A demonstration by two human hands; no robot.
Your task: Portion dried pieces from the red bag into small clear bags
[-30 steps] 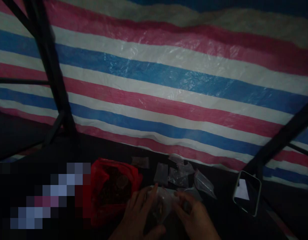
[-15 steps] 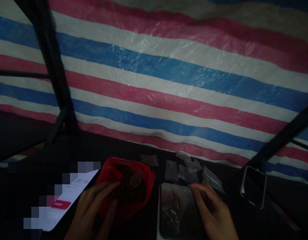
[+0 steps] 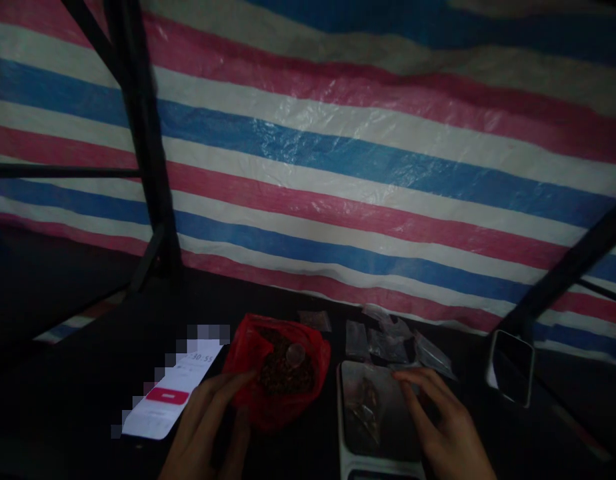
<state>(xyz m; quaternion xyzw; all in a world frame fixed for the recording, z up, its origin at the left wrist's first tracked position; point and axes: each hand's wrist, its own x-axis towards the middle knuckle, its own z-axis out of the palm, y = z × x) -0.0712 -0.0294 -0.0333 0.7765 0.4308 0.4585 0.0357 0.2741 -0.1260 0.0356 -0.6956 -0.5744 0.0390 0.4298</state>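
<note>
A red plastic bag [image 3: 268, 410] lies open on the dark table and holds brown dried pieces with a small clear cup [image 3: 295, 353] on top. My left hand [image 3: 213, 427] rests at the bag's near left edge, fingers touching the plastic. To the right stands a small scale [image 3: 378, 427] with a clear pouch [image 3: 364, 403] of brown pieces on its tray. My right hand [image 3: 443, 427] lies on the tray's right side, fingers spread, beside the pouch.
Several empty clear pouches [image 3: 388, 340] lie behind the scale. A phone [image 3: 171, 393] with a lit screen lies left of the bag. A dark phone-like device [image 3: 511, 367] leans at the right. A striped tarp [image 3: 338, 187] and black frame poles [image 3: 143, 153] close off the back.
Both hands held the clear pouch a second ago. The pouch now lies on the scale tray, my left hand has gone to the red bag, and the view has shifted right.
</note>
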